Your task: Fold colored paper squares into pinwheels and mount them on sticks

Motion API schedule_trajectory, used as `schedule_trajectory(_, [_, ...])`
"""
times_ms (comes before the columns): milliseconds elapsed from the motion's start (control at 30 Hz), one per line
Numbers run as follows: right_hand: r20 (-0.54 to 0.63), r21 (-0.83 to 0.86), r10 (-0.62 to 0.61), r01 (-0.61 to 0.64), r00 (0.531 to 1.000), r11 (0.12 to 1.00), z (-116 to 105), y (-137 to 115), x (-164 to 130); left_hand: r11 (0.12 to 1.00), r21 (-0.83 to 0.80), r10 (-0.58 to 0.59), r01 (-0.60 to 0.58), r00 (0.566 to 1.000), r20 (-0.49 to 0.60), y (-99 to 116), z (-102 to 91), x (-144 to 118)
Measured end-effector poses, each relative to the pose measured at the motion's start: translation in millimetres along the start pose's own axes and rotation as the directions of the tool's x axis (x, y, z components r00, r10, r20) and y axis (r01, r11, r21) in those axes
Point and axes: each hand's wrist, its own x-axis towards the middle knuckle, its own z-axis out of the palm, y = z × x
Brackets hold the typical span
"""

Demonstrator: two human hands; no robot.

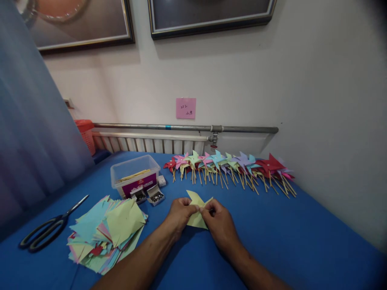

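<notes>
Left hand (180, 213) and right hand (218, 220) fingers pinch the yellow paper square (196, 209) closed at its centre; uneven pressure risks tearing a folded corner; paper stack (105, 231) lies left of fingers.

Soft, even indoor light falls from above and in front of me, leaving the wall (317, 80) pale and the blue surface (272, 225) bright, with only faint shadows under my forearms. The wide lens bends the frame's edges and darkens the corners. The curtain (33, 133) at my left looks smeared and blurred.
</notes>
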Motion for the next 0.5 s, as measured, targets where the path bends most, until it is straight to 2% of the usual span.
schedule_trajectory(200, [0.014, 0.043, -0.047, 0.046, 0.999, 0.998, -1.7, -2.5, -3.9, 1.0, -0.006, 0.006, -0.006, 1.0, 0.008, -0.5, -0.4, 0.4])
schedule_trajectory(333, [0.047, 0.07, -0.035, 0.031, 0.998, 0.997, -2.0, -2.7, -4.6, 1.0, -0.01, 0.007, -0.006, 1.0, 0.018, -1.4, -0.9, 0.9])
schedule_trajectory(500, [0.028, 0.035, -0.007, 0.006, 1.0, 0.999, -1.9, -2.4, -2.2, 0.999, 0.023, 0.021, -0.021, 1.0, 0.019, -3.2, -2.2, 1.4])
